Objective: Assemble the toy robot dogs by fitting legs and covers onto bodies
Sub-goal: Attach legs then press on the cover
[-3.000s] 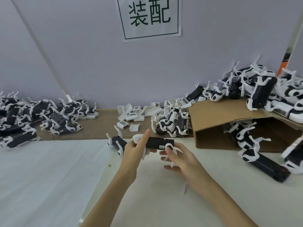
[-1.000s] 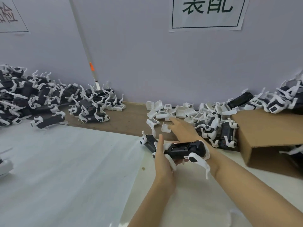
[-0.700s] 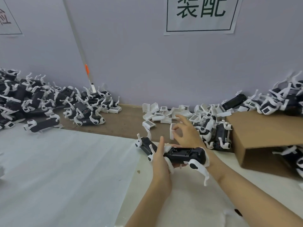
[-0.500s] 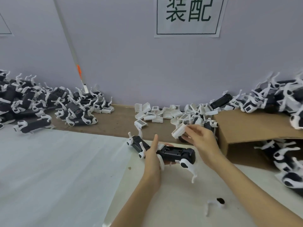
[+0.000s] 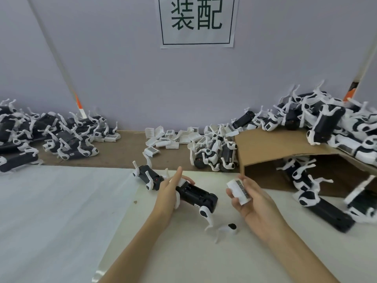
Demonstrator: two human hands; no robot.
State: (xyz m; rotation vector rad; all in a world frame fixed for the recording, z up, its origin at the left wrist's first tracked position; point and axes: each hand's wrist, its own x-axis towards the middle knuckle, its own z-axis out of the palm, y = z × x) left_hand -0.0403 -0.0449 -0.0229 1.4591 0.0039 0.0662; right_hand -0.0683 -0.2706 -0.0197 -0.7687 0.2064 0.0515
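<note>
My left hand (image 5: 168, 193) grips a black toy dog body (image 5: 196, 196) by its left end, belly up, with the battery bay showing and white legs attached. My right hand (image 5: 251, 198) holds a white cover (image 5: 238, 190) with a barcode label, a short way right of the body. A loose white leg (image 5: 224, 229) with a black hub lies on the white sheet just below the body. Another black body with legs (image 5: 148, 176) lies behind my left hand.
A heap of white covers (image 5: 169, 137) lies on the brown board at the back. Dogs are piled at the left (image 5: 51, 135), centre (image 5: 214, 154) and right (image 5: 326, 123). An open cardboard box (image 5: 271, 148) stands right, with more dogs (image 5: 318, 199) in front.
My right hand reached to the cover heap, picked up one white cover and brought it back beside the body. My left hand kept hold of the body. The camera swung right.
</note>
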